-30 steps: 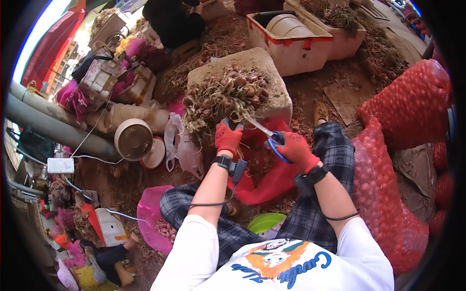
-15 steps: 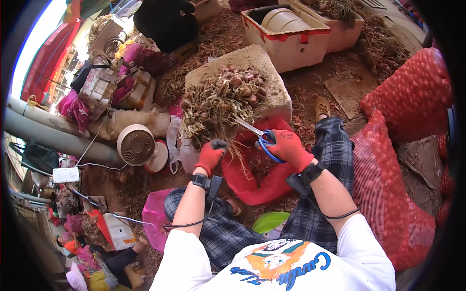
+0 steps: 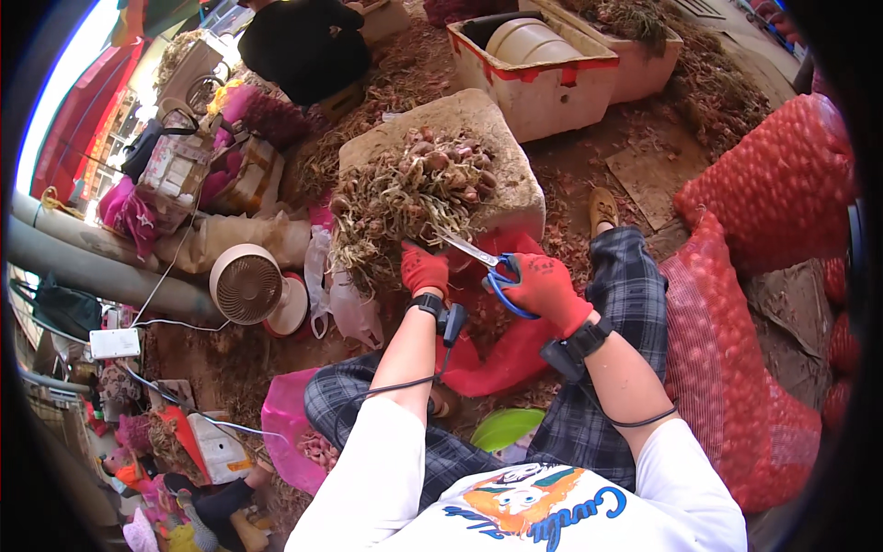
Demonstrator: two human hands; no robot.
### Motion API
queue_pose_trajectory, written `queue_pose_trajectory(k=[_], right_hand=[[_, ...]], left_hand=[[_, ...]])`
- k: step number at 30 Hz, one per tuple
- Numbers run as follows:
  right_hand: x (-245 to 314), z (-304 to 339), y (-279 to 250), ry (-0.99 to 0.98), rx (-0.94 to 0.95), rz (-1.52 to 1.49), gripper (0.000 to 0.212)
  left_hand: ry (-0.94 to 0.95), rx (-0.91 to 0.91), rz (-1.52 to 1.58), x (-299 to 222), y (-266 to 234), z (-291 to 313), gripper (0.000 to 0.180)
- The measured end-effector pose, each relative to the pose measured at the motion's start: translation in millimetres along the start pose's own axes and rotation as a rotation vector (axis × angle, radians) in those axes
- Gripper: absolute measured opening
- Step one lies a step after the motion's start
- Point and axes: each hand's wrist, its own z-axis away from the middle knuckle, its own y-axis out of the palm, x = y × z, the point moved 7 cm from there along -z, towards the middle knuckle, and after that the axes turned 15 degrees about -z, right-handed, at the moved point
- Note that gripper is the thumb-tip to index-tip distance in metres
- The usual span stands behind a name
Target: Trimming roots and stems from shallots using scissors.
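A heap of small shallot bulbs with dry, straw-coloured stalks [image 3: 405, 198] lies on a pale foam block [image 3: 524, 189] in front of me. My left hand [image 3: 425, 270], in a red glove with dark fingertips, reaches into the near edge of the heap. Its fingertips are hidden among the stalks. Wrapped round the blue handles of a pair of scissors [image 3: 474, 251] is my right hand [image 3: 550, 287], gloved the same way. The blades point up and left toward the heap, close to my left hand. Below both hands, a red mesh bag [image 3: 501, 368] lies between my legs.
Full red mesh sacks [image 3: 773, 184] stand at my right. A pink bag [image 3: 290, 428] holding small bulbs and a green bowl [image 3: 506, 423] are near my legs. A fan [image 3: 246, 283] stands left; foam boxes [image 3: 543, 97] and a person in black [image 3: 303, 46] are farther off.
My left hand has moved up and right, from below the heap into its near edge. My right hand still holds the scissors in about the same place. The whole view has shifted slightly.
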Motion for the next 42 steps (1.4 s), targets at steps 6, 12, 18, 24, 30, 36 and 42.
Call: queue_pose_trajectory(k=[6, 12, 18, 24, 30, 36, 42], right_hand=[[9.7, -4.6, -2.5, -0.018, 0.023, -0.02, 0.046], [10.4, 0.5, 1.1, 0.001, 0.113, -0.117, 0.049], [25.5, 0.2, 30.7, 0.115, 0.277, -0.423, 0.051], [8.8, 8.1, 60.9, 0.341, 0.416, -0.878, 0.04], [-0.7, 28.7, 80.0, 0.58, 0.483, -1.284, 0.024], [-5.2, 29.1, 70.7, 0.439, 0.316, -1.058, 0.02], [-1.2, 31.1, 74.9, 0.331, 0.316, -1.086, 0.017]], left_hand=[[0.065, 0.05, 0.727, 47.1, -8.5, -4.0, 0.033], [0.084, 0.295, 1.171, 47.5, -87.3, 43.0, 0.032], [0.456, 0.002, 0.677, 30.9, -119.9, 87.9, 0.033], [0.638, 0.053, 0.617, -9.7, -112.3, 128.6, 0.066], [0.67, 0.026, 0.439, -9.9, -97.6, 132.4, 0.079], [0.743, -0.07, 0.497, -14.5, -104.8, 141.2, 0.072], [0.635, 0.097, 0.573, -10.7, -91.2, 138.6, 0.07]])
